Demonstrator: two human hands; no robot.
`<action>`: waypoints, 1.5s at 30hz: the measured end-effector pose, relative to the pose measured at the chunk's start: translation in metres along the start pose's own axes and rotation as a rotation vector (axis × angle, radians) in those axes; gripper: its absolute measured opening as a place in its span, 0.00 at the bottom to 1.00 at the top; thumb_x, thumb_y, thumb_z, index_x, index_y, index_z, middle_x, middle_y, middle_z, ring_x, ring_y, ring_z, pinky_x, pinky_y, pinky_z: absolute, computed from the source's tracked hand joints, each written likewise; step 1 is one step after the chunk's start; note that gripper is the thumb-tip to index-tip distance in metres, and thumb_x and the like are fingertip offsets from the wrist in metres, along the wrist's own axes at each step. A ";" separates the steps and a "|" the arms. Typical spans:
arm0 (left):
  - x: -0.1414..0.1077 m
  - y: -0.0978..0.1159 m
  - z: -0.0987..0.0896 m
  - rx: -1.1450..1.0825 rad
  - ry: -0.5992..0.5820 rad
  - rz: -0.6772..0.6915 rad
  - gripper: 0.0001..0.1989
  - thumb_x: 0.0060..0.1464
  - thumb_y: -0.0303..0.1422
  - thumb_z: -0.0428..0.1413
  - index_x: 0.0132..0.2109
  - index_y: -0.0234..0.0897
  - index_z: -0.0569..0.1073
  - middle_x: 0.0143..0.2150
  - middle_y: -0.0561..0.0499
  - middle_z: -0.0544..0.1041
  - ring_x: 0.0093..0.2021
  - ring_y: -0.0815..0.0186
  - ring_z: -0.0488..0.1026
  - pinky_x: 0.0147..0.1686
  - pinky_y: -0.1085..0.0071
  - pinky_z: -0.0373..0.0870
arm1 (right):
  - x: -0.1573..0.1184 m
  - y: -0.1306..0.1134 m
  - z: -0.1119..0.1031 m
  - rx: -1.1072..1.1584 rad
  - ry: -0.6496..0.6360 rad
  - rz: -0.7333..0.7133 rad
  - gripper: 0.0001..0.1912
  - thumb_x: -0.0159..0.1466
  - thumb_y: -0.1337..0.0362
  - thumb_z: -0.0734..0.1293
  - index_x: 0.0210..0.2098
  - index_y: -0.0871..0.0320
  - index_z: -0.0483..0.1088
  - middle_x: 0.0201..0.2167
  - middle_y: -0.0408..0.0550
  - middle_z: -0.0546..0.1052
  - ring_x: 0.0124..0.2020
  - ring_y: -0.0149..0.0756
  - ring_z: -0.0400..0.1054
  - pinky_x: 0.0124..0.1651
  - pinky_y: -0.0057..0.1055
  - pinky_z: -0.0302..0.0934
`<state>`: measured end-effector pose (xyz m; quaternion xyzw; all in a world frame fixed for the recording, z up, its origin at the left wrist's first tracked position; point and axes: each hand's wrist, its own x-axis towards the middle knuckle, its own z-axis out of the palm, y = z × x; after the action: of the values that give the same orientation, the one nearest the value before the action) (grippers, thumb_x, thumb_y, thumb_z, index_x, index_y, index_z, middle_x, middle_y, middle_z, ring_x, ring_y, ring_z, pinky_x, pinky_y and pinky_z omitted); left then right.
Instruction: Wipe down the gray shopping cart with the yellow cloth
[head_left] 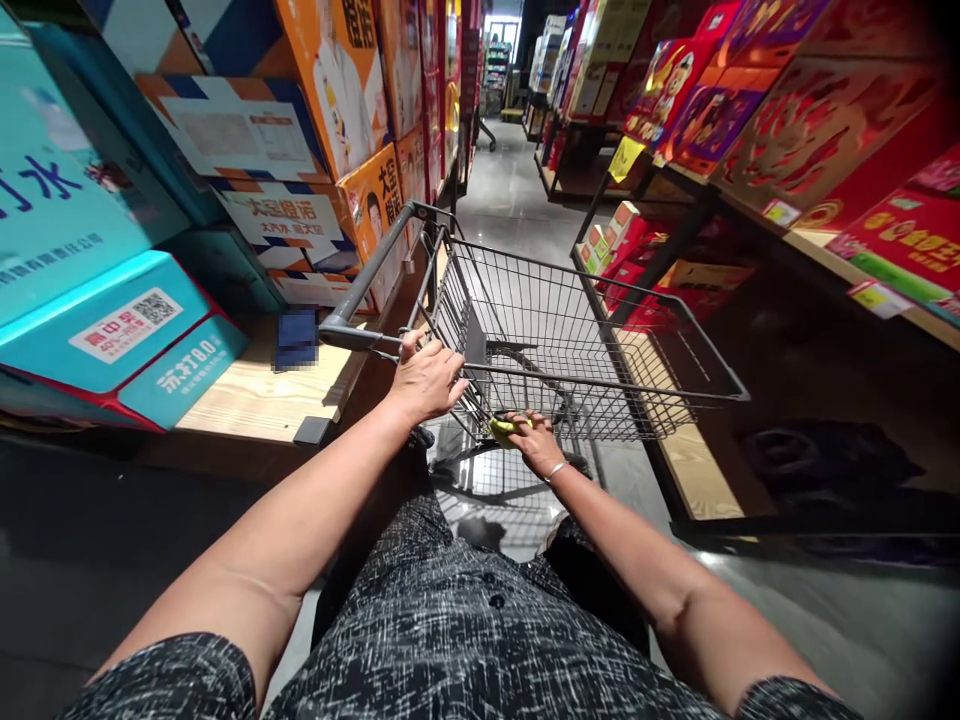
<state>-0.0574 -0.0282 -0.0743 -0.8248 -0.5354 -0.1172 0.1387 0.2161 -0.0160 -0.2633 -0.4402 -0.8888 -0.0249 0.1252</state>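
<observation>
A wire shopping cart [570, 320] stands turned sideways in front of me, its basket pointing right and its grey handle [375, 270] at the left. My left hand [427, 378] is closed over the near corner of the cart's frame, beside the handle's lower end. Lower and to the right, my right hand [531, 440] has its fingers bent over a yellow-green cloth [502, 430] at the cart's near side. The cloth is partly hidden under the fingers. No goods show in the basket.
Orange and white cartons [277, 130] and a turquoise box [120, 340] stand on a low wooden shelf [247, 405] at the left. Shelves of red gift boxes [832, 130] line the right, above a lower wooden ledge [690, 460]. A tiled aisle [502, 190] runs ahead between them.
</observation>
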 end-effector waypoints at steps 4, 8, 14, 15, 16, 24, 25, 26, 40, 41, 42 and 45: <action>-0.001 0.002 0.000 -0.014 0.003 -0.003 0.10 0.65 0.39 0.56 0.46 0.38 0.78 0.43 0.42 0.82 0.52 0.48 0.74 0.66 0.43 0.50 | 0.020 0.001 -0.053 -0.025 0.390 -0.074 0.12 0.68 0.67 0.66 0.39 0.45 0.81 0.57 0.45 0.76 0.61 0.47 0.56 0.63 0.45 0.57; -0.001 0.001 -0.001 -0.021 0.002 -0.022 0.10 0.64 0.39 0.56 0.45 0.39 0.78 0.42 0.41 0.82 0.52 0.48 0.74 0.66 0.43 0.50 | 0.043 0.007 -0.083 -0.068 0.582 0.024 0.14 0.67 0.69 0.65 0.40 0.47 0.81 0.57 0.48 0.74 0.65 0.51 0.53 0.67 0.50 0.54; -0.001 -0.002 0.003 -0.014 0.035 -0.016 0.10 0.64 0.40 0.56 0.44 0.40 0.78 0.40 0.42 0.82 0.50 0.49 0.74 0.66 0.42 0.50 | 0.021 0.015 -0.028 -0.076 0.437 0.036 0.14 0.68 0.66 0.65 0.41 0.43 0.82 0.53 0.47 0.77 0.58 0.46 0.60 0.62 0.45 0.59; -0.001 -0.002 0.004 -0.006 0.038 -0.019 0.10 0.64 0.40 0.56 0.44 0.40 0.78 0.40 0.43 0.82 0.50 0.49 0.74 0.66 0.42 0.50 | 0.012 0.016 -0.014 -0.076 0.381 0.038 0.13 0.67 0.65 0.66 0.41 0.42 0.82 0.53 0.46 0.78 0.57 0.46 0.60 0.61 0.45 0.60; -0.001 -0.003 0.004 0.001 0.040 -0.023 0.10 0.64 0.40 0.56 0.44 0.40 0.78 0.40 0.43 0.82 0.50 0.49 0.74 0.66 0.42 0.49 | 0.003 0.017 -0.002 -0.078 0.322 0.041 0.13 0.67 0.66 0.66 0.39 0.41 0.82 0.54 0.45 0.78 0.57 0.46 0.61 0.59 0.45 0.60; 0.003 0.006 -0.004 0.053 0.025 -0.077 0.07 0.61 0.39 0.59 0.41 0.41 0.77 0.40 0.42 0.82 0.50 0.48 0.73 0.67 0.39 0.49 | -0.012 0.015 -0.004 -0.062 0.200 0.072 0.11 0.67 0.63 0.68 0.41 0.42 0.83 0.54 0.44 0.78 0.55 0.45 0.63 0.55 0.43 0.63; 0.005 0.010 -0.005 0.068 0.023 -0.092 0.07 0.60 0.39 0.60 0.40 0.41 0.77 0.39 0.42 0.82 0.50 0.47 0.73 0.67 0.38 0.48 | -0.006 0.012 -0.016 -0.057 0.252 0.038 0.11 0.67 0.64 0.68 0.41 0.42 0.82 0.55 0.44 0.78 0.57 0.45 0.62 0.58 0.43 0.62; 0.008 0.015 -0.005 0.076 0.017 -0.099 0.08 0.60 0.39 0.61 0.40 0.40 0.77 0.39 0.42 0.82 0.50 0.47 0.73 0.67 0.38 0.49 | 0.001 0.007 -0.030 -0.055 0.312 0.006 0.11 0.68 0.64 0.68 0.41 0.42 0.82 0.57 0.43 0.77 0.59 0.44 0.60 0.61 0.43 0.61; 0.026 0.026 0.015 -0.134 -0.161 0.084 0.28 0.60 0.46 0.59 0.62 0.37 0.70 0.55 0.41 0.78 0.54 0.49 0.72 0.56 0.53 0.61 | -0.018 0.076 -0.099 -0.021 0.485 0.272 0.16 0.58 0.72 0.65 0.39 0.50 0.81 0.58 0.50 0.74 0.54 0.48 0.64 0.53 0.45 0.59; 0.026 0.026 0.015 -0.144 -0.160 0.087 0.28 0.60 0.46 0.59 0.62 0.37 0.70 0.55 0.41 0.78 0.54 0.49 0.72 0.56 0.53 0.60 | -0.031 0.097 -0.104 0.001 0.483 0.364 0.20 0.55 0.73 0.64 0.40 0.51 0.82 0.57 0.52 0.73 0.52 0.48 0.65 0.52 0.45 0.60; 0.026 0.026 0.015 -0.152 -0.157 0.090 0.29 0.60 0.47 0.59 0.62 0.36 0.70 0.54 0.40 0.77 0.54 0.48 0.72 0.56 0.52 0.60 | -0.042 0.115 -0.110 0.010 0.493 0.470 0.23 0.52 0.74 0.63 0.42 0.52 0.81 0.55 0.53 0.72 0.50 0.48 0.65 0.52 0.46 0.60; 0.026 0.027 0.017 -0.173 -0.148 0.092 0.30 0.59 0.48 0.59 0.62 0.34 0.70 0.55 0.39 0.77 0.55 0.48 0.71 0.58 0.52 0.59 | -0.054 0.152 -0.125 -0.011 0.589 0.758 0.31 0.50 0.74 0.62 0.51 0.55 0.79 0.53 0.58 0.68 0.49 0.50 0.64 0.53 0.50 0.60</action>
<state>-0.0211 -0.0106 -0.0842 -0.8637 -0.4938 -0.0952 0.0325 0.3921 0.0156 -0.1661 -0.7080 -0.5923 -0.1060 0.3698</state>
